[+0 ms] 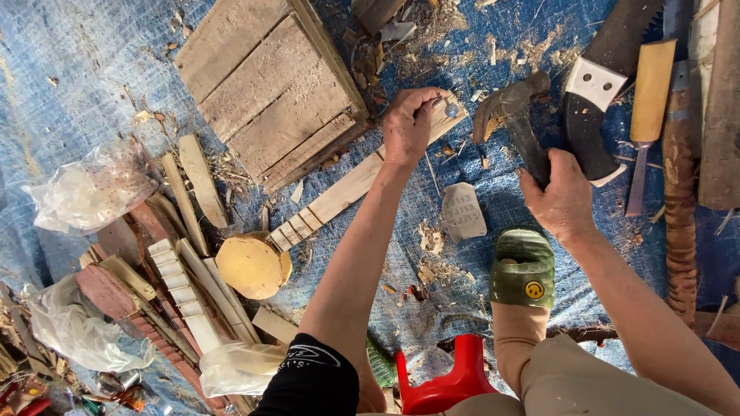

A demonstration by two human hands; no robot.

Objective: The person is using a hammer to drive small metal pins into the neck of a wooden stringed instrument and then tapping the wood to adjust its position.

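Observation:
My left hand (406, 123) pinches a small nail (449, 107) upright on the end of a long pale wooden strip (339, 192) with saw notches, lying on the blue tarp (69, 69). My right hand (563, 196) grips the handle of a claw hammer (509, 108), whose dark head hangs a short way right of the nail. The strip's lower end meets a round wooden disc (250, 266).
A weathered wooden box (270, 85) lies beside the strip. A black-handled saw (597, 85), a chisel with a wooden handle (650, 100) and carved sticks are at right. Wood offcuts and plastic bags lie at left. My foot in a green sandal (523, 266) and a red stool (443, 381) are below.

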